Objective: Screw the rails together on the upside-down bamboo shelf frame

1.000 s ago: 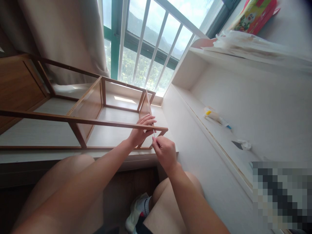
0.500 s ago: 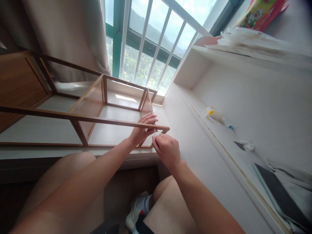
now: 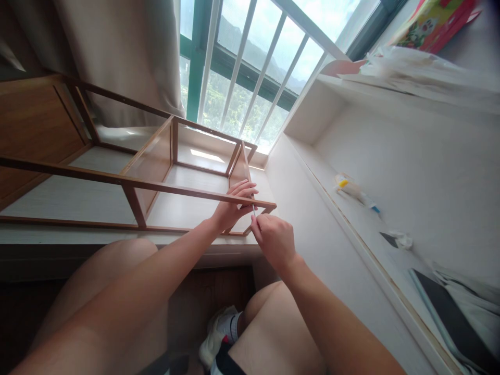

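A brown wooden shelf frame (image 3: 128, 182) lies on its side on a pale platform (image 3: 70, 200) by the window. My left hand (image 3: 232, 205) wraps its fingers over the frame's near top rail at the right end corner. My right hand (image 3: 273, 239) is closed in a pinch on a thin metal tool (image 3: 253, 210), whose tip points up at the underside of that corner. Both hands almost touch each other. My bare knees fill the lower part of the view.
A beige curtain (image 3: 117, 57) hangs behind the frame, beside a barred window (image 3: 250, 67). To the right a white shelf unit (image 3: 351, 208) holds a small tube (image 3: 353, 190), a crumpled scrap (image 3: 398, 239), a dark flat item (image 3: 449, 307), plastic bags (image 3: 414, 70) and a colourful box (image 3: 437, 21).
Only the camera view has drifted slightly; both hands stay at the frame's corner with the tool held there.
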### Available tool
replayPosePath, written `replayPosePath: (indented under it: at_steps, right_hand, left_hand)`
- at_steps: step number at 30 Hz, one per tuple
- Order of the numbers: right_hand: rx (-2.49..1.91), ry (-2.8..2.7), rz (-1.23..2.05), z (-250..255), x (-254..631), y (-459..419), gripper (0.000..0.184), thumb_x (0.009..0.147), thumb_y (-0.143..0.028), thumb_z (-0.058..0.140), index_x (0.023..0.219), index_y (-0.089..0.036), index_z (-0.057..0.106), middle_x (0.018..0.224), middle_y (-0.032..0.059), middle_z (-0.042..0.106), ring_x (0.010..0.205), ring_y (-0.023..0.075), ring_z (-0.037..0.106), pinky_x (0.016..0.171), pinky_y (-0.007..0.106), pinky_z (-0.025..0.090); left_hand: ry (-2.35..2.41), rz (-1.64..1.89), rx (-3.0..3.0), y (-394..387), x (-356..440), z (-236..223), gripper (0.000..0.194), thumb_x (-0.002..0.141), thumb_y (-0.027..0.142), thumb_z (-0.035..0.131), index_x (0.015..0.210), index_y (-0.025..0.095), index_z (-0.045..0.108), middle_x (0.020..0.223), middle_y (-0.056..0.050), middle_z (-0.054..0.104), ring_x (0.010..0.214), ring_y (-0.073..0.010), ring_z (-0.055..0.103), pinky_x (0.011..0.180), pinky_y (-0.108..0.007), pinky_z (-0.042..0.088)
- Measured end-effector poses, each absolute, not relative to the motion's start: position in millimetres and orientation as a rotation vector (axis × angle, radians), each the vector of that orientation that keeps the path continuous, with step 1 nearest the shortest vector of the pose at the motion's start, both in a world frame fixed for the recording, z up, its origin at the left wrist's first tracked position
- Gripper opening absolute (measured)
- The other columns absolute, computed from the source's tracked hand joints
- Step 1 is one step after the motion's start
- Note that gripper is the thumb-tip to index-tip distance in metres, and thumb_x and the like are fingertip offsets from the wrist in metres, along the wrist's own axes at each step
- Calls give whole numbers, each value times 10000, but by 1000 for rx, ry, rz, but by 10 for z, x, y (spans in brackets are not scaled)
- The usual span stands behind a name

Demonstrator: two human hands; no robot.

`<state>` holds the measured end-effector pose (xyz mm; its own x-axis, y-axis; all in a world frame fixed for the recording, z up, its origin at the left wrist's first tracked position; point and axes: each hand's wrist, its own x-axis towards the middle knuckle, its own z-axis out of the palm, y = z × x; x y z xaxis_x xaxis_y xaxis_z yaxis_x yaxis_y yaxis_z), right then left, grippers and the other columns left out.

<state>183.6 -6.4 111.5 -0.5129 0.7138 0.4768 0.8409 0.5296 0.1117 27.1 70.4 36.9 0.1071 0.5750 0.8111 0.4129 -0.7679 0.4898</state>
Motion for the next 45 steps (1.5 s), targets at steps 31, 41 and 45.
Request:
replayPosePath:
  at_steps: [31,41,45]
  right_hand:
    - [-1295,-1362,794,555,1382,-159,462,913,-543,478,752,-145,649,600,15,611,499,124,519,499,243,419]
    - [-1511,-2315,-252,1069,1754,-36,495,984,-346,426,540,-180,569,518,30,564,451,117,429,515,295,192]
    - [-1610,-2469,-480,1260,1718,-29,447,956,-326,484,559,-181,627,531,56,592,451,134,479,508,301,188]
  left_hand:
    - [957,1763,2209,714,252,341,361,855,278,657,1202,242,561,1362,-61,562,1381,-237,401,1146,-501,378]
    - [973,1762,2230,704,256,358,346,866,306,644,1195,239,564,1351,-67,570,1362,-241,425,1148,-504,367]
    - [994,1753,2217,709,263,340,357,864,305,644,1207,247,558,1365,-63,559,1378,-246,405,1147,-508,367]
